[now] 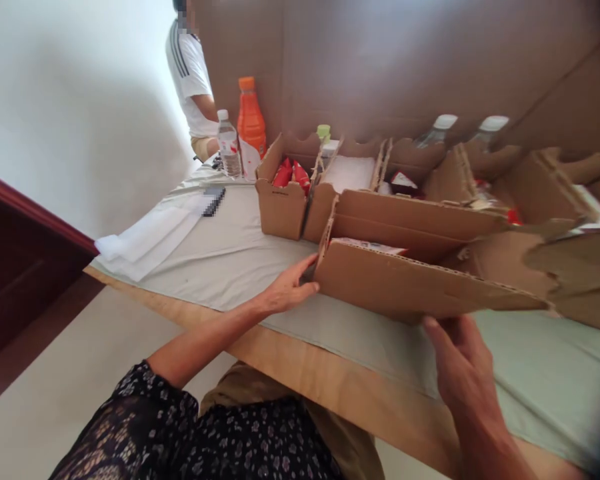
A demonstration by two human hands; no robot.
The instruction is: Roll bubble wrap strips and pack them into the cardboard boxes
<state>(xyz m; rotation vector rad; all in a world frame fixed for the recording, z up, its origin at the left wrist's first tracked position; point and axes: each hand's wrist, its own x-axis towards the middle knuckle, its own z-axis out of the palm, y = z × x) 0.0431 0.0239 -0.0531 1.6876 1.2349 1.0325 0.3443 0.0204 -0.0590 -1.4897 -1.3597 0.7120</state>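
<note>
A long open cardboard box (380, 283) lies across the front of the table, with a flat printed item (367, 246) inside near its left end. My left hand (290, 288) is at the box's left end, thumb and fingers apart, fingertips touching the cardboard. Under the front lower edge of the box is my right hand (463, 360), its thumb against the cardboard and its other fingers partly hidden beneath. Behind the long box stands a row of upright cardboard bins; the leftmost bin (281, 210) holds red packets (291, 175).
A clear bottle (229, 147) and an orange bottle (251, 120) stand at the back left. White sheets (150, 237) and a dark phone-like object (213, 201) lie on the cloth-covered table (220, 257). A person in a white shirt (193, 73) is beyond the far end.
</note>
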